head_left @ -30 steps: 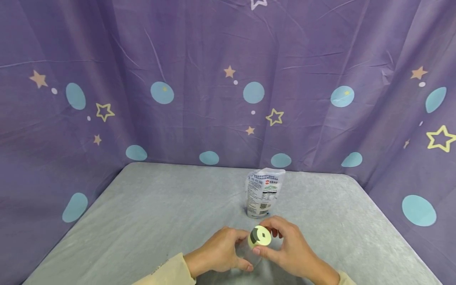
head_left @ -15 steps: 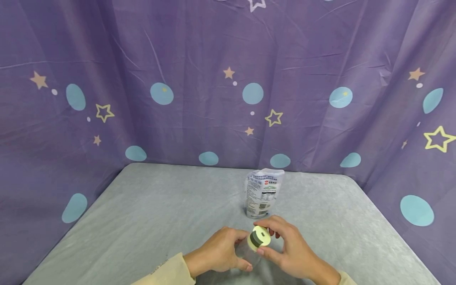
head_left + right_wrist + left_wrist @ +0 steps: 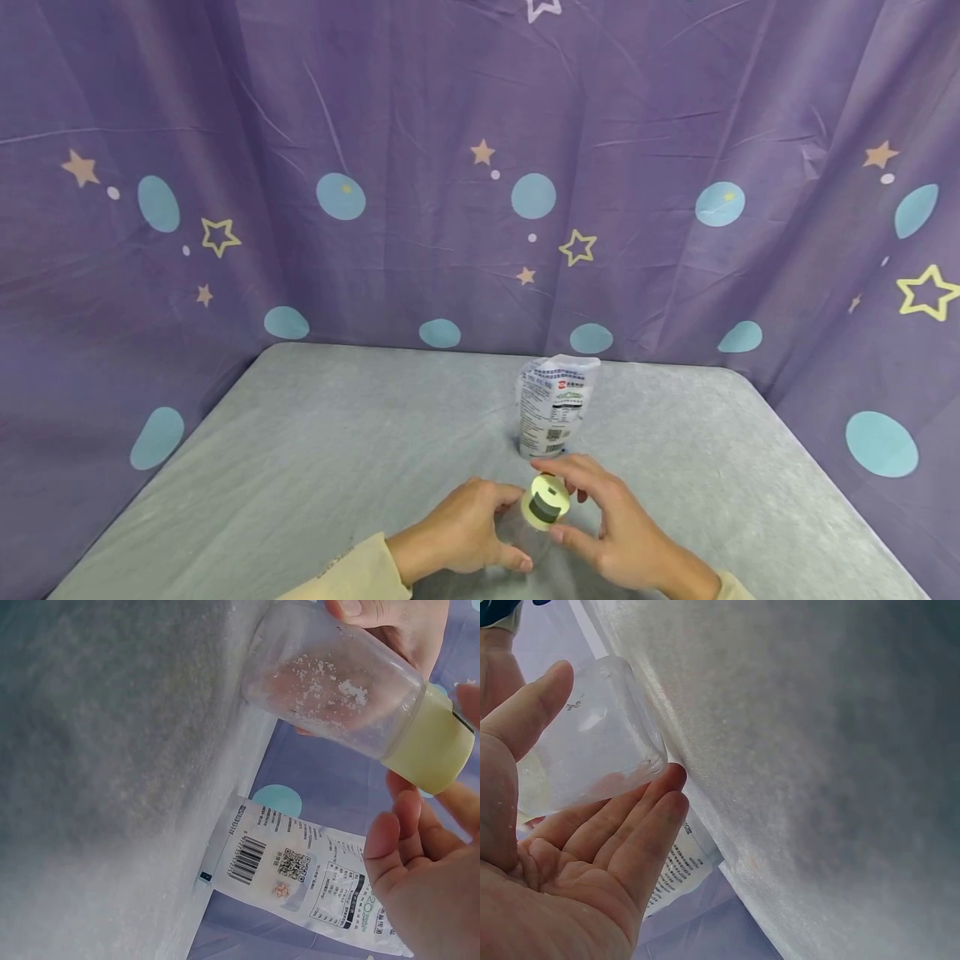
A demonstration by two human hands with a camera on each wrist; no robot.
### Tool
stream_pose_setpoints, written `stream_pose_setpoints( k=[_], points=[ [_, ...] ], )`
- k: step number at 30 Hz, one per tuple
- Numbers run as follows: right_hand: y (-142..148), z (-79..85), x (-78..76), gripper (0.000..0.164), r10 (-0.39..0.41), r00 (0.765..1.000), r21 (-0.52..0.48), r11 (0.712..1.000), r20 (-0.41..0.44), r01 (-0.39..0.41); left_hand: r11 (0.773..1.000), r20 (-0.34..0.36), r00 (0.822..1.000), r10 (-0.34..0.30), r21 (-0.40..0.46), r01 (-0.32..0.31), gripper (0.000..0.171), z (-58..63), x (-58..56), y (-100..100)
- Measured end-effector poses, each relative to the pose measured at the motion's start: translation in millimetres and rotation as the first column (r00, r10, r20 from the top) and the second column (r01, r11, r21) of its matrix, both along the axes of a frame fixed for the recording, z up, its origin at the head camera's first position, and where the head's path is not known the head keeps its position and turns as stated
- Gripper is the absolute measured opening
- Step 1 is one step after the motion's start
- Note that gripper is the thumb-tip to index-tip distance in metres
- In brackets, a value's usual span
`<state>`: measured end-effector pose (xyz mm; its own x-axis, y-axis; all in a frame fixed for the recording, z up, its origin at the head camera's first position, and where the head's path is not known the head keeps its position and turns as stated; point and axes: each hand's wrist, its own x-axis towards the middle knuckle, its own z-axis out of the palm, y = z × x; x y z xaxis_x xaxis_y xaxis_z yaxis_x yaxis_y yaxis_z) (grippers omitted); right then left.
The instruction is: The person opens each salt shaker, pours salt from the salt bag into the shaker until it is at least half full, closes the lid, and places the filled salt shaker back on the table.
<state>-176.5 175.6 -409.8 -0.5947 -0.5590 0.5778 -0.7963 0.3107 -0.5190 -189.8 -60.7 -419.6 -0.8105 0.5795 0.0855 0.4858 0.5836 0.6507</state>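
Observation:
A clear shaker bottle [image 3: 330, 679] with white grains clinging inside stands on the table, topped by a pale yellow cap [image 3: 546, 502] with a dark patch. My left hand [image 3: 468, 527] holds the bottle's body from the left, thumb on the near side and fingers behind it. From the right, my right hand [image 3: 611, 525] has its thumb and fingers around the cap. The left wrist view shows the bottle's clear base [image 3: 604, 727] between the left thumb and fingers. Just behind the hands stands a white printed pouch [image 3: 555, 408], upright.
A grey cloth covers the table [image 3: 360, 425]. Purple curtains [image 3: 450, 100] with stars and blue dots rise behind the table and along both sides.
The cap's dark patch has turned counterclockwise, from the left side toward the front. My right thumb and index finger have shifted round with it; the left hand and pouch stay put.

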Motion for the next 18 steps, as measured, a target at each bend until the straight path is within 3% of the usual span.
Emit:
stream_pose_setpoints(
  k=[11,18],
  points=[
    [-5.5,-8.0,0.6,0.062,-0.153,0.988,-0.025,0.988,-0.008,0.153,1.000,-0.042,0.999,0.003,0.014,-0.002,0.045,-1.3,1.8,0.0],
    [-8.0,-9.4,1.3,0.052,-0.173,0.985,-0.062,0.983,0.006,0.173,1.000,-0.017,1.000,0.003,0.014,-0.003,0.046,-1.0,1.3,-0.3]
  ],
)
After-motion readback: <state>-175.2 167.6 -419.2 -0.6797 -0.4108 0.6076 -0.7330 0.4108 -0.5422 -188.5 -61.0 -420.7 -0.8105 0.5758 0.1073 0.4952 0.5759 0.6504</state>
